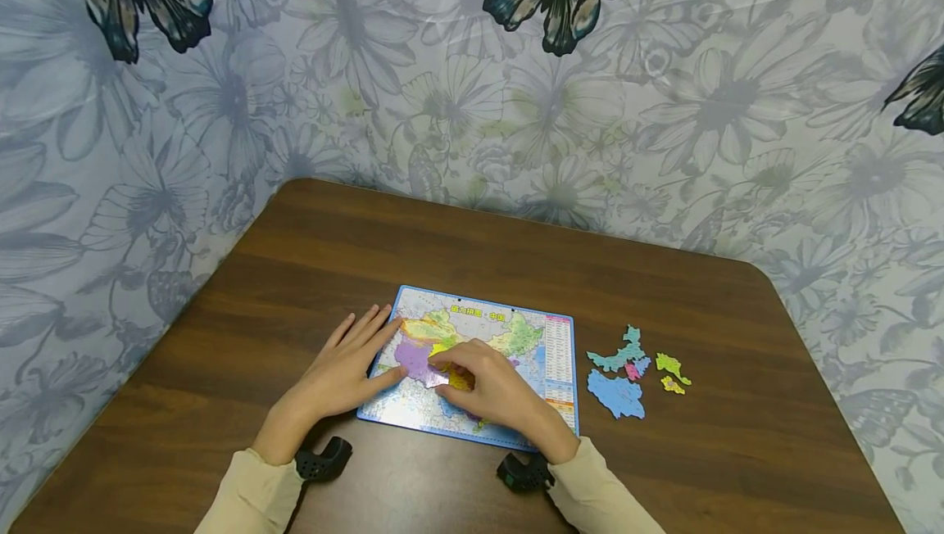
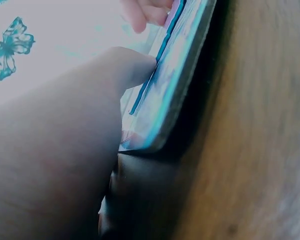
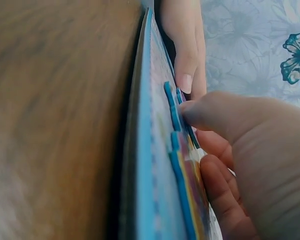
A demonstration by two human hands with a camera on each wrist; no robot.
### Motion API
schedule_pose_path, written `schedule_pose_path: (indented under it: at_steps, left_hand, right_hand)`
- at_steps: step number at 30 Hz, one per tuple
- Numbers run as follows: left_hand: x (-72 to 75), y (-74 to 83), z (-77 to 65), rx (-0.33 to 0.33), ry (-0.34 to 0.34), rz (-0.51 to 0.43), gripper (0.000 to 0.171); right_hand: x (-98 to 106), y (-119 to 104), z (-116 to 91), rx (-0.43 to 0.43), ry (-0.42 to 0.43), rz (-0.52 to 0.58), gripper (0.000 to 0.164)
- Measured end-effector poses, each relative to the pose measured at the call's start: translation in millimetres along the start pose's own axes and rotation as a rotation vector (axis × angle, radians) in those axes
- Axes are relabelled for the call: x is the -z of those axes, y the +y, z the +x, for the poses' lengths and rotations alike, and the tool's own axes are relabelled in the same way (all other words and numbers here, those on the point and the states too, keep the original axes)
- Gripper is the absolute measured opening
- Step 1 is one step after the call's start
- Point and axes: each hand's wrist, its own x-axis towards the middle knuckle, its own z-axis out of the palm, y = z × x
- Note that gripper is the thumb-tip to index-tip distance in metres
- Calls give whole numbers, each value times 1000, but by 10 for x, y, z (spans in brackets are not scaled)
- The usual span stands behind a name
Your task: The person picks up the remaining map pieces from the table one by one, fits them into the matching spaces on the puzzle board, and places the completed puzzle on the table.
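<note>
A map puzzle board (image 1: 509, 432) with a blue border lies on the table, with colored puzzle pieces on its map. My left hand (image 1: 347, 370) rests on the board's left side, fingers spread and straight. Its thumb (image 2: 132, 67) is beside a purple puzzle piece (image 1: 415, 360). Over the middle of the board, my right hand (image 1: 490, 382) bends its fingers and pinches an orange-yellow puzzle piece (image 1: 461, 378) at the map surface. Its thumb (image 3: 210, 112) touches the blue-edged pieces (image 3: 173, 107), and the palm hides part of the map.
Right of the board lie loose puzzle pieces: a teal one (image 1: 619, 354), a large blue one (image 1: 616, 395), a small pink one (image 1: 632, 371), a yellow-green one (image 1: 669, 365) and a yellow one (image 1: 673, 385). Behind the wooden table (image 1: 516, 247) hangs a floral cloth (image 1: 457, 108).
</note>
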Motion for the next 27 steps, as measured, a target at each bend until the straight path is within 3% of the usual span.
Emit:
schedule_pose_path:
  at_steps: [20, 27]
  left_hand:
    - [3, 3, 9, 15, -18, -5, 84]
    - [-2, 4, -1, 3, 4, -7, 83]
  right_hand:
    - [-34, 51, -5, 30, 40, 24, 29]
    - [-39, 59, 3, 37, 56, 35, 29]
